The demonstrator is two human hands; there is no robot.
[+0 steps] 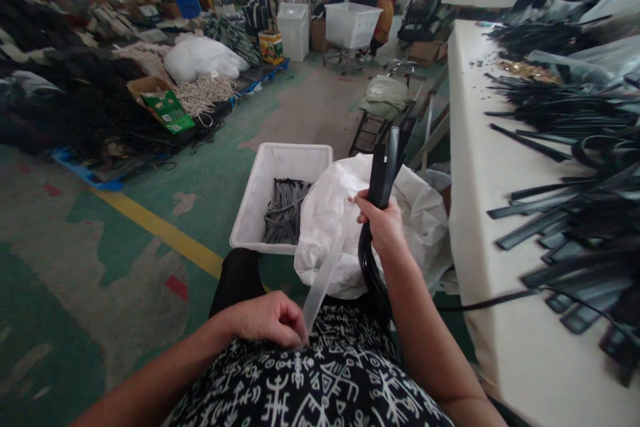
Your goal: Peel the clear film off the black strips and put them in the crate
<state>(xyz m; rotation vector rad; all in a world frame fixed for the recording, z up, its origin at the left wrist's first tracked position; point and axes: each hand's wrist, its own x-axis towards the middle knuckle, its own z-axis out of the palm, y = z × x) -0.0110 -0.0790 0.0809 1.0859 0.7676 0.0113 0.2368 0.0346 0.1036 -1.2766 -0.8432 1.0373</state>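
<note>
My right hand (383, 217) is wrapped round a bundle of black straps (381, 180), held upright above a large white sack (420, 233). The lower ends of the straps droop below the fist toward my lap. Close to my body, my left hand (275, 320) is closed on the lower end of a translucent whitish strip (323, 273). That strip slants up toward my right fingertips; whether they touch it, I cannot tell.
A white plastic bin (245, 213) with grey strips stands ahead, beside the sack. Along my right runs a cloth-covered table (473, 180) with heaps of black straps (575, 213). Goods lie on blue pallets (93, 173) at left. A person (383, 20) is in the background.
</note>
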